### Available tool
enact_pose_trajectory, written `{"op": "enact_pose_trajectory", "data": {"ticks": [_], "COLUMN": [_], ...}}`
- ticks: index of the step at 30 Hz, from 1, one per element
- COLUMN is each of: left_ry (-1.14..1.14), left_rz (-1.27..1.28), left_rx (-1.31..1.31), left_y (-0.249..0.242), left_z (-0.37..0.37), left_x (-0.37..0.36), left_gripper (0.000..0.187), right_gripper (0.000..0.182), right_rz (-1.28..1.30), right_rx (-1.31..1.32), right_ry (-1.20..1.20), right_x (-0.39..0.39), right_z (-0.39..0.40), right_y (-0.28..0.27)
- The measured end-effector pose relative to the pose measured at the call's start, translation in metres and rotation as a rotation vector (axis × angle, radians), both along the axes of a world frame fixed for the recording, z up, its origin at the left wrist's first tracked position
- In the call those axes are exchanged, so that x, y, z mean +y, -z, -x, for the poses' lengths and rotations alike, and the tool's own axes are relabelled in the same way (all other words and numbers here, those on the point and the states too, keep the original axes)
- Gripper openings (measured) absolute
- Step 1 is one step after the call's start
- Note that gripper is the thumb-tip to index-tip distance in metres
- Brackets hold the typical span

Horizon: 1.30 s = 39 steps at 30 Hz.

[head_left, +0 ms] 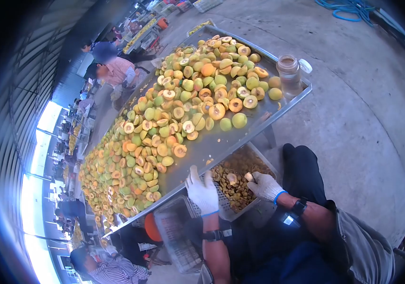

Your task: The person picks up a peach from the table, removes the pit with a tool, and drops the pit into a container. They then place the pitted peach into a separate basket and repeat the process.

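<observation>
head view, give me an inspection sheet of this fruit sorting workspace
surface: long metal tray table, tilted in view, bare metal along the near edge.
job's things: halved and whole green and orange fruit heaped across the table; crate of pits below the near edge.
clutter: clear jar with a white lid beside it at the table corner; empty mesh crate near the knees.
grips: left hand, gloved, rests open on the table edge; right hand, gloved, shut on a small pit over the crate.
cables: blue hose coiled on the concrete floor.
surroundings: other people at more fruit tables under a shed roof.
</observation>
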<state>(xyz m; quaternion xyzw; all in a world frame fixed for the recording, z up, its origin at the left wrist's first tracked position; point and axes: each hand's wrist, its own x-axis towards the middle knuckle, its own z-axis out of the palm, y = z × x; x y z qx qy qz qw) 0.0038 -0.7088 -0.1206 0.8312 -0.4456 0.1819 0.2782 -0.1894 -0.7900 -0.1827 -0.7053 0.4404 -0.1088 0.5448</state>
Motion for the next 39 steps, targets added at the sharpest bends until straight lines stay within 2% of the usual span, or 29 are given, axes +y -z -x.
{"op": "enact_pose_trajectory", "data": {"ticks": [1, 3, 6, 9, 12, 13, 14, 16, 18, 19, 20, 22, 24, 26, 27, 28, 30, 31, 33, 34, 36, 38, 39], "left_ry": [0.033, 0.042, 0.003, 0.023, 0.104, 0.120, 0.167, 0.107, 0.170, 0.164, 0.169, 0.209, 0.232, 0.460, 0.425, 0.374, 0.397, 0.386, 0.586, 0.572, 0.480, 0.478, 0.405], "left_rz": [0.051, 0.075, 0.132, 0.127, 0.033, 0.040, -0.049, -0.215, -0.307, -0.437, -0.433, -0.456, -0.427, -0.252, -0.156, -0.036, 0.260, 0.265, 0.433, 0.445, 0.712, 0.727, 0.767], "left_rx": [-0.056, -0.025, 0.017, 0.307, 0.251, 0.303, 0.296, 0.315, 0.302, 0.294, 0.302, 0.102, 0.148, 0.163, 0.358, 0.816, 1.368, 1.366, 1.589, 1.585, 1.972, 1.952, 1.961], "left_y": [0.000, -0.002, 0.000, 0.000, 0.018, 0.026, 0.026, 0.027, 0.048, 0.050, 0.057, 0.063, 0.073, 0.080, 0.075, 0.083, 0.016, 0.011, 0.008, 0.001, -0.007, 0.000, -0.002], "left_z": [-0.012, -0.027, -0.050, -0.063, -0.085, -0.094, -0.084, -0.068, -0.061, -0.051, -0.047, -0.039, -0.043, -0.063, -0.065, -0.075, -0.046, -0.040, -0.028, -0.017, 0.009, 0.021, 0.029], "left_x": [-0.004, -0.012, -0.033, -0.065, -0.114, -0.123, -0.147, -0.180, -0.208, -0.216, -0.220, -0.220, -0.214, -0.202, -0.194, -0.188, -0.146, -0.127, -0.088, -0.071, -0.044, -0.027, -0.022], "left_gripper": [0.032, 0.026, 0.021, 0.025, 0.029, 0.033, 0.037, 0.044, 0.053, 0.053, 0.053, 0.052, 0.051, 0.050, 0.048, 0.044, 0.036, 0.036, 0.049, 0.049, 0.053, 0.050, 0.049], "right_gripper": [0.035, 0.037, 0.039, 0.039, 0.038, 0.038, 0.038, 0.038, 0.037, 0.036, 0.036, 0.034, 0.032, 0.032, 0.032, 0.031, 0.030, 0.030, 0.029, 0.029, 0.036, 0.036, 0.035], "right_rz": [-0.001, -0.192, -0.170, -0.250, -0.289, -0.244, -0.198, -0.185, -0.190, -0.174, -0.170, -0.246, -0.256, -0.261, -0.261, -0.273, -0.284, -0.296, -0.358, -0.364, -0.147, -0.080, -0.079], "right_rx": [-0.002, -0.122, -0.152, -0.200, -0.272, -0.282, -0.292, -0.261, -0.235, -0.279, -0.271, -0.298, -0.296, -0.287, -0.287, -0.317, -0.348, -0.415, -0.463, -0.458, -0.372, -0.400, -0.376], "right_ry": [0.002, 0.055, 0.070, 0.085, 0.108, 0.119, 0.130, 0.136, 0.164, 0.193, 0.195, 0.212, 0.230, 0.214, 0.215, 0.210, 0.204, 0.184, 0.107, 0.091, -0.040, -0.047, -0.066], "right_x": [-0.001, -0.002, -0.004, -0.001, 0.001, 0.002, 0.000, -0.005, -0.007, -0.006, -0.006, -0.008, -0.009, -0.009, -0.007, -0.006, -0.004, -0.005, -0.009, -0.009, -0.005, 0.007, 0.011], "right_z": [0.003, 0.009, 0.010, 0.007, 0.005, 0.004, 0.003, 0.002, 0.001, 0.000, -0.002, -0.002, -0.003, -0.003, -0.003, -0.004, -0.002, -0.001, 0.000, 0.002, 0.004, 0.001, 0.000], "right_y": [-0.002, -0.010, -0.011, -0.003, -0.003, -0.001, -0.004, -0.011, -0.010, -0.003, 0.003, 0.009, 0.003, -0.005, -0.003, 0.002, 0.000, -0.007, -0.023, -0.038, -0.066, -0.062, -0.067]}}
